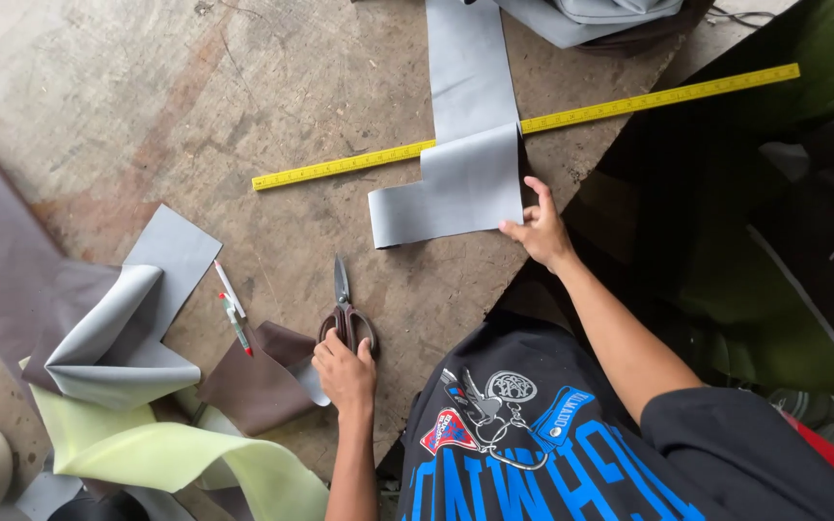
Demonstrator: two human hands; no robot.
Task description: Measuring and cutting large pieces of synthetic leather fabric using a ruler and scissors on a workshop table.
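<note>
Scissors (343, 311): flat on worn wooden table (147, 106), blades pointing away from the person.
Left hand (345, 371): fingers curled onto the scissor handles.
Right hand (541, 230): fingertips pressing down corner of grey sheet (451, 188).
Yellow ruler (533, 123): runs under the grey sheet.
Pens (232, 309): left of scissors, beside brown scrap (263, 381).

- My left hand (345, 371) rests on the scissors' (344, 314) handles, blades pointing away from me.
- My right hand (541, 230) pins the grey sheet's (456, 188) corner; yellow ruler (340, 166) lies beyond.
</note>
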